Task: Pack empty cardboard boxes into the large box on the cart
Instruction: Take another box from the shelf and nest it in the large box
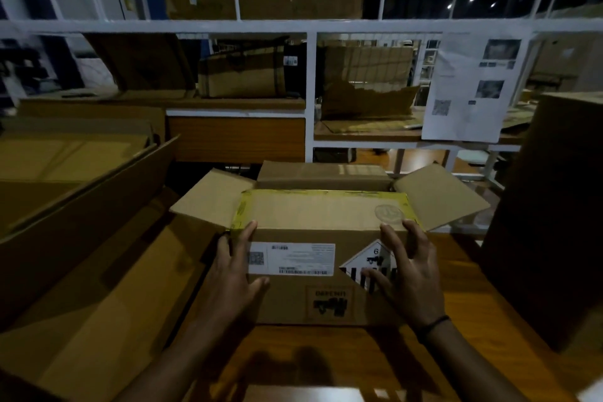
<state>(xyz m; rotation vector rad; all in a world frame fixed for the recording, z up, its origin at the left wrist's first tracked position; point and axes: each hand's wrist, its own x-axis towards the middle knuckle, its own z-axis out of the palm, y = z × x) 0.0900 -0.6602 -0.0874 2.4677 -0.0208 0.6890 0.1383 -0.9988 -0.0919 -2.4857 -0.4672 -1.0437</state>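
Bare left hand point(233, 274) and bare right hand point(409, 274), with forearms point(182, 346) uncovered down to the bottom edge. Thin dark band point(432, 325) round the right wrist, plain and cord-like. Too dim for finer detail.

**Inspector:** Hands in view?
**Clerk:** Two: left hand point(235, 274), right hand point(408, 274).
**Inspector:** Cartons?
**Clerk:** Six. One open-flapped box point(313, 215) on the tabletop point(326, 356); one large box point(81, 173) left; one tall box point(548, 206) right. Three on the shelf point(228, 104): leaning box point(143, 65), banded box point(241, 75), torn box point(365, 81).
**Inspector:** Stickers on the open-flapped one?
**Clerk:** Two: one white label point(293, 258), one diamond label point(368, 261).
**Inspector:** Paperwork?
**Clerk:** One printed sheet point(470, 88).
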